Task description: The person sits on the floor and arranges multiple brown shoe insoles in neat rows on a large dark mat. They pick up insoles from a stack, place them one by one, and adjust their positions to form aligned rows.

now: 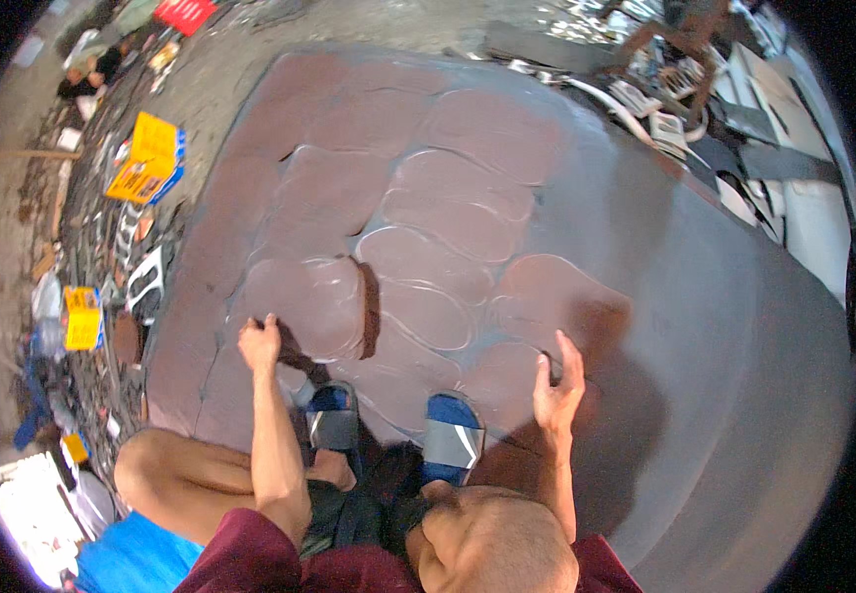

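Observation:
A large grey-brown sheet [744, 395] lies under my sandalled feet, marked with several rounded, sole-like outlines. On its left part a thick rounded brown piece [314, 301] stands above the surface, its dark side edge facing right. My left hand [260, 344] is at the lower left edge of this piece, fingers curled and pinched together; whatever they hold is hidden. Over the outlines on the right hovers my right hand [558, 390], thumb and fingers apart, nothing visible between them. A rounded outlined piece [556, 292] lies just beyond it.
Blue and grey sandals [455, 440] are on the sheet between my hands. Yellow and blue boxes [149, 158] and scattered scraps lie on the left ground. At the far right is a heap of white and grey offcuts [774, 99]. A red item [186, 14] lies far left.

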